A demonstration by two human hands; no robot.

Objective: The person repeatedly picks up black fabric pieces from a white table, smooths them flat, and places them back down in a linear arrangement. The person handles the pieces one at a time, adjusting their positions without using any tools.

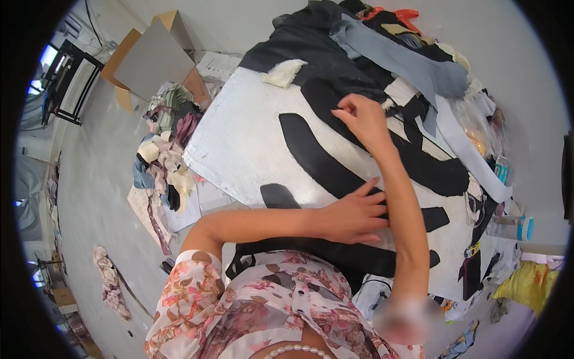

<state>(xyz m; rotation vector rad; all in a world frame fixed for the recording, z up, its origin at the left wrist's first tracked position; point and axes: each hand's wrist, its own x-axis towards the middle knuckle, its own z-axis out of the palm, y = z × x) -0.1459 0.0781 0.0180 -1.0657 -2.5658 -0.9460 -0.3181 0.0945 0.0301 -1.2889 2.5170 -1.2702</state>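
The pale worktop (233, 143) bears heaped dark cloth (287, 45) on its far side. Nearer, a broad curved black strip (433, 173) passes below the right hand (365, 119), whose fingers are curled; whether they grip anything, I cannot tell. A narrower black strip (314, 152) lies nearer, partly covered by the left hand (353, 218), fingers spread.

Left fingers (365, 188) spread over curved black strip (314, 152), right fingers (351, 103) curled above another strip (433, 175), pale tabletop (239, 137) beneath

Wht tabletop (233, 137) w/ curved blk fabric strips (317, 158), dk cloth heap (311, 45) at far side
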